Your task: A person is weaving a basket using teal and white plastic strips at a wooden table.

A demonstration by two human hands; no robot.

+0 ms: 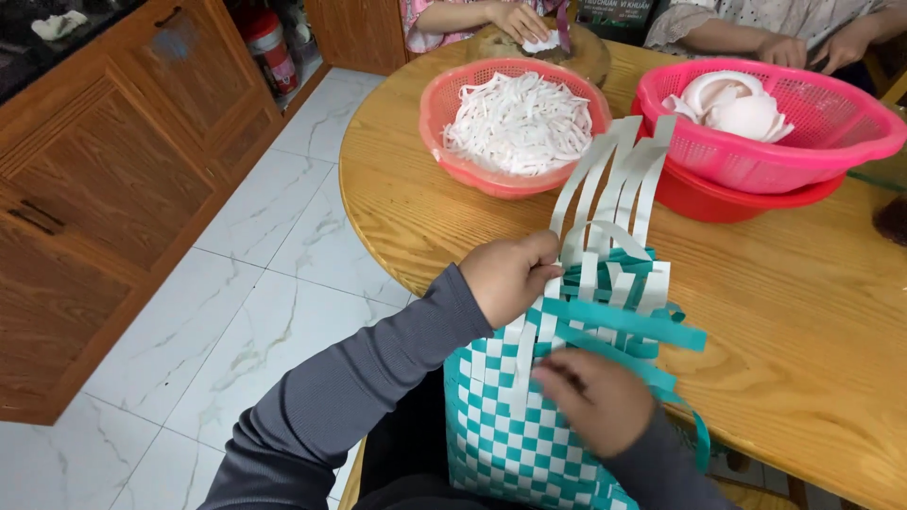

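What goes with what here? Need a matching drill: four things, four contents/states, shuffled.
Things:
1. orange basket
2. pink basket
3. woven bag
4. left hand

States:
A. teal and white checks, loose strips on top
B. grips the white strips
C. holds white shreds
D. holds curved white pieces, sits in a red bowl

Pairs: 1-C, 2-D, 3-A, 4-B
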